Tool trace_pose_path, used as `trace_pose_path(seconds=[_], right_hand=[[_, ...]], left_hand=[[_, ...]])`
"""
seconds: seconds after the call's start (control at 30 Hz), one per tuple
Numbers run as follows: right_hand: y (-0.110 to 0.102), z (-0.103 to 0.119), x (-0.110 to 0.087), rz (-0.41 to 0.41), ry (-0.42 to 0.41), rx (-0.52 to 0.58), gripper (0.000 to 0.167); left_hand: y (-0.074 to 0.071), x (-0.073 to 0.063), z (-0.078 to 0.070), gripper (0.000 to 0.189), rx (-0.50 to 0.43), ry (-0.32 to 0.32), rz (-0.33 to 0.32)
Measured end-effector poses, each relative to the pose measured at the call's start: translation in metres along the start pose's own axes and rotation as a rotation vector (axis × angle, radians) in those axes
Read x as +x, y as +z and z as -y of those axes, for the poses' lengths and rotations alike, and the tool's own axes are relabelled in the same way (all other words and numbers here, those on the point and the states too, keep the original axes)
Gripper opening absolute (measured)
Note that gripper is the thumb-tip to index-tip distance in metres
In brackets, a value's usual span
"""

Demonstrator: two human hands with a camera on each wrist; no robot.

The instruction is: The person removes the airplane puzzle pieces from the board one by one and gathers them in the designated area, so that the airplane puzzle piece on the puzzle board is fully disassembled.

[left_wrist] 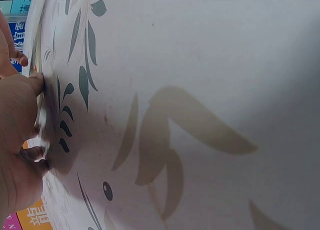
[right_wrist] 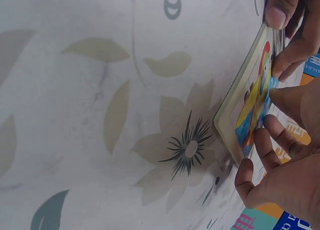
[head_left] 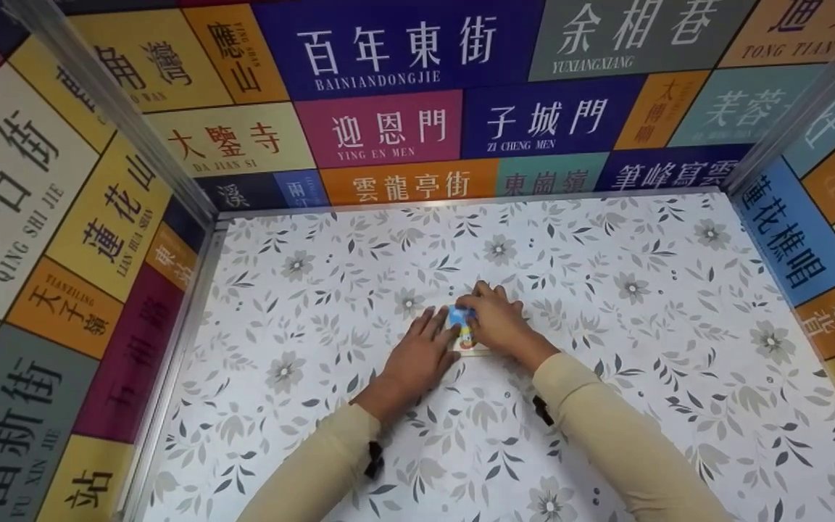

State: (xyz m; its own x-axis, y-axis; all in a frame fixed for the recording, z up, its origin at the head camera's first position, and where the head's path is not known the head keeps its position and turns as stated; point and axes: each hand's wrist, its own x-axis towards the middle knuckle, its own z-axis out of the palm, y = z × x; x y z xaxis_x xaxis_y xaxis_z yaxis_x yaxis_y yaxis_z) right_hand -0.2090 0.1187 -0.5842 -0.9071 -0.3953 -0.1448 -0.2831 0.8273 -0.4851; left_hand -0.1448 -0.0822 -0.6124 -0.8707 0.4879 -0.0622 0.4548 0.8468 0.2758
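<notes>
A small flat picture puzzle board (head_left: 467, 348) lies on the table between both hands. It has a cream rim, rounded corners and a cartoon picture in yellow, blue and red, seen from the side in the right wrist view (right_wrist: 227, 122). My left hand (head_left: 416, 355) holds its left side, the thumb by the near corner and the other fingers along the edge. Bent over the far right part is my right hand (head_left: 501, 319), its fingertips on the picture and rim. The right hand hides much of the picture. In the left wrist view, my left hand (left_wrist: 20, 135) covers the board almost wholly.
White cloth or paper with grey leaves and flowers covers the table (head_left: 301, 435). Panels of coloured street-name signs (head_left: 388, 123) wall it in at the back, left and right. Clear strips (head_left: 135, 138) run along the corners.
</notes>
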Motion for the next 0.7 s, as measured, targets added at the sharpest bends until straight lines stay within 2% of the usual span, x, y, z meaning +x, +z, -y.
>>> trace_pose_path(seconds=[0.43,0.7], right_hand=[[0.0032,0.0000,0.0062,-0.010,0.041,0.060,0.028],[0.0066,0.0005,0.0068,-0.050,-0.010,0.072,0.024]], left_hand=[[-0.0019,0.0010,-0.0008,0.057,-0.038,-0.024,0.026],[-0.0023,-0.0002,-0.0004,0.056,-0.022,-0.024,0.024]])
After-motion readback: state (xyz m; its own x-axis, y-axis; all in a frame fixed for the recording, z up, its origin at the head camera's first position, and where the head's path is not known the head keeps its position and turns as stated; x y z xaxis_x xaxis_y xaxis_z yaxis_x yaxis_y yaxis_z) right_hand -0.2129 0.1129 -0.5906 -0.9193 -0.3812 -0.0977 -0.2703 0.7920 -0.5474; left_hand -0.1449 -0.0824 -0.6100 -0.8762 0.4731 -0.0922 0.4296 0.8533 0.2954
